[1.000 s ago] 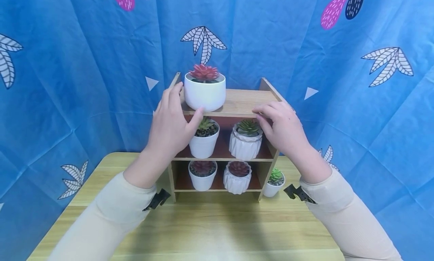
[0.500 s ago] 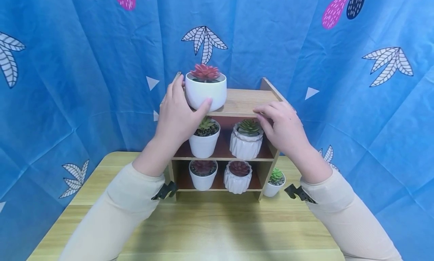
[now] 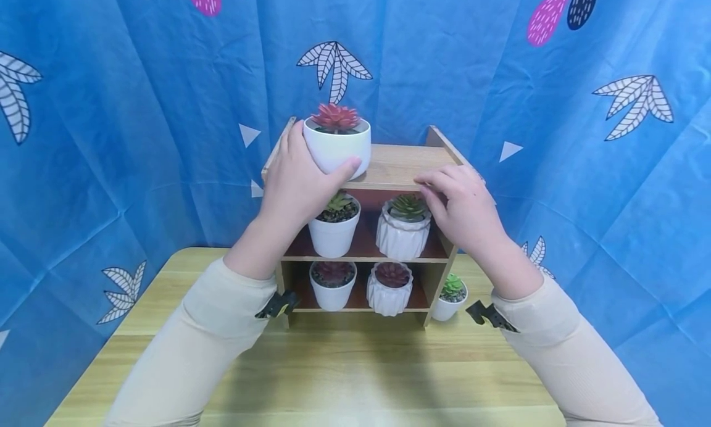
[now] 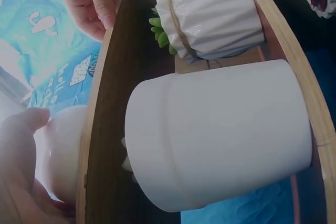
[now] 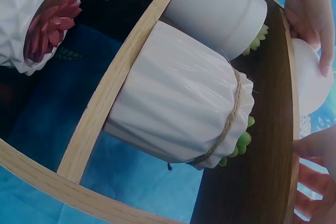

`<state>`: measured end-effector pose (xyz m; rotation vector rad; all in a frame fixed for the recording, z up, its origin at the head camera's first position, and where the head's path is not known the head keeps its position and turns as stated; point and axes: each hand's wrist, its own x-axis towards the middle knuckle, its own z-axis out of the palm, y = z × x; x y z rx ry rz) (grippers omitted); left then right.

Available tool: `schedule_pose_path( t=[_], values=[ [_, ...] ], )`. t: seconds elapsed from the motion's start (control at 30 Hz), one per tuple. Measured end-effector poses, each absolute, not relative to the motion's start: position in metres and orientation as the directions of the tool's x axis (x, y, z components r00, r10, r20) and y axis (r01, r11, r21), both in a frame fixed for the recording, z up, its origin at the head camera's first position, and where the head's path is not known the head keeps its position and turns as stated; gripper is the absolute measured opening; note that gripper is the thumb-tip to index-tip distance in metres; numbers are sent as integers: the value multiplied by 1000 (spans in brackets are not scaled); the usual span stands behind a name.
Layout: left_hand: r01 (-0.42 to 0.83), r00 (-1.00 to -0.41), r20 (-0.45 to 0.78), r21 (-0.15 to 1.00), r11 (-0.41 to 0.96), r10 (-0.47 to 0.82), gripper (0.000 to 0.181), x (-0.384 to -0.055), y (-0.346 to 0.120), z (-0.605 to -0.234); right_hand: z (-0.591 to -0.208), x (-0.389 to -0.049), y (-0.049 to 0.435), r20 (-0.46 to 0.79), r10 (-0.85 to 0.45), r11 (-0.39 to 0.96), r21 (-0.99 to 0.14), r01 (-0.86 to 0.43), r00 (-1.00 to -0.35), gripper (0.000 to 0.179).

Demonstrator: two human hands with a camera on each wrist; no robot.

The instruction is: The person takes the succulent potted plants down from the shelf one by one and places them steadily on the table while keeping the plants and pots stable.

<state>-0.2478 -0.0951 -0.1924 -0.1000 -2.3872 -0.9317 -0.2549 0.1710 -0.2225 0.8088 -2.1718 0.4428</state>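
My left hand (image 3: 302, 177) holds a round white pot (image 3: 341, 149) with a red succulent (image 3: 336, 117) on the left part of the wooden shelf unit's top board (image 3: 397, 161). Its thumb lies across the pot's front and its fingers go round the left side. My right hand (image 3: 461, 205) holds the front edge of that board near its right end, fingertips on top and thumb at the edge. Below stand a smooth white pot (image 4: 220, 135) and a ribbed white pot (image 5: 178, 98) with twine round its rim, both with green succulents.
Two white pots with dark red succulents, one plain (image 3: 333, 294) and one ribbed (image 3: 389, 297), stand on the lowest shelf. A small white pot (image 3: 447, 306) with a green plant is on the table (image 3: 355, 377) right of the unit. A blue patterned curtain (image 3: 166, 106) hangs behind.
My left hand has moved right and closed round the round pot, its thumb now further across the front. The pot has barely shifted. My right hand stays at the board's edge.
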Motion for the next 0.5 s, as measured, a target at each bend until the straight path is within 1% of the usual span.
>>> schedule_pose_path(
  t=[0.5],
  values=[
    [252,-855,500,634,732,-139,110,-246,-96,-190,-225,-256,171,768,-406,736,-47,-676,-496,19]
  ],
)
